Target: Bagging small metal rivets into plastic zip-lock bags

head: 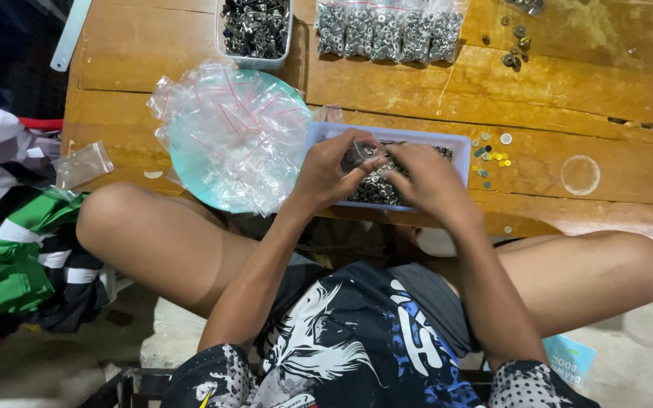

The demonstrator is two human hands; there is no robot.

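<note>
My left hand (328, 172) and my right hand (425, 180) meet over a pale blue rectangular tray (459, 147) full of small dark metal parts (376, 189). Between the fingers of both hands sits a small clear plastic bag (364, 151) with metal parts inside. The left hand pinches the bag from the left, and the right hand's fingers touch it from the right. Just left of the tray, a heap of empty clear zip bags (228, 132) with red seal lines lies on a round teal plate (205, 193).
A low wooden table (568, 98) carries a second tray of metal parts (255, 30), a row of filled bags (387, 34), loose small coloured discs (493, 157) and loose eyelets (515, 45). One empty bag (83, 164) lies at the left edge. Green and black clothing (24, 257) is piled at left.
</note>
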